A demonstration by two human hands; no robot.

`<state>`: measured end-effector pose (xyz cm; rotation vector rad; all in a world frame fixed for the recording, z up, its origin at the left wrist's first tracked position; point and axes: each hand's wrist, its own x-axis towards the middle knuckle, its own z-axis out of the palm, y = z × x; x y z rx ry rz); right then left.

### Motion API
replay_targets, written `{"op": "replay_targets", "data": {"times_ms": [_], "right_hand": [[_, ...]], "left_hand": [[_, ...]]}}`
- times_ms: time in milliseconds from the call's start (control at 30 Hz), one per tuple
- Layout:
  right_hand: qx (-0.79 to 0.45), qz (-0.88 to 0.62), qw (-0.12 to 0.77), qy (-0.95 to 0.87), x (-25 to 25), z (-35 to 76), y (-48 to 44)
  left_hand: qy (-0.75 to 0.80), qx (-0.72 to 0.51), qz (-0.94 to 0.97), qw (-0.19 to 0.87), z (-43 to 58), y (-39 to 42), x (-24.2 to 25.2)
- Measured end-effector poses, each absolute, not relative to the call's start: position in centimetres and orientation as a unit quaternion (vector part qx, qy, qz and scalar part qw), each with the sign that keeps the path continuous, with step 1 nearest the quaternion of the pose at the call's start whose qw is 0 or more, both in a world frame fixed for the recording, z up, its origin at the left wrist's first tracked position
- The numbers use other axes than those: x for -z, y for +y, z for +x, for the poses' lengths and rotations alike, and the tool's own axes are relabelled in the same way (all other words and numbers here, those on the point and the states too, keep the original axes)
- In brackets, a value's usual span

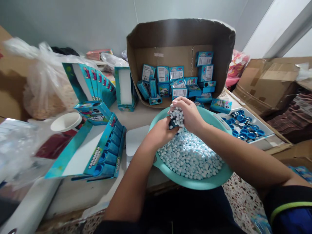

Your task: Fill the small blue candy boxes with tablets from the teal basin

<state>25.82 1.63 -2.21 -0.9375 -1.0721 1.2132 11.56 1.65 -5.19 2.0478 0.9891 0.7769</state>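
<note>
Your round teal bowl sits at the near edge of the table, full of small, pale-blue candies; more crowd your dark container above it.

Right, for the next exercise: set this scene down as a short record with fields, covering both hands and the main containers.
Left hand: holds a dark object, partly hidden
Right hand: cupped against candies heaped at that object
Basin: teal, holding many more candies
Carton: behind the basin, blue packs inside
Display box: left of the basin, blue tubes along its right side
Tray: right of the basin, with round blue pieces
</note>
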Motion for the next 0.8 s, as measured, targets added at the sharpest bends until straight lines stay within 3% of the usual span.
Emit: {"op": "replay_targets", "data": {"times_ms": [267, 467, 633, 800], "right_hand": [[-0.533, -0.383, 0.586, -0.477, 2.0, 26.4, 1.6], [-0.496, -0.357, 0.589, -0.529, 1.1, 27.2, 1.1], [-0.426, -0.382, 0.577, -0.583, 0.7, 27.7, 1.1], [-0.283, -0.438, 0.529, -0.669, 1.2, 28.2, 1.6]], "left_hand": [[0.416, -0.311, 0.759, 0.394, 11.6, 1.4, 4.6], [0.463, -0.412, 0.676, 0.399, 11.6, 1.9, 4.8], [0.458, -0.471, 0.644, 0.391, 11.6, 2.3, 5.3], [0.469, -0.455, 0.636, 0.412, 11.5, 2.3, 5.8]]}}
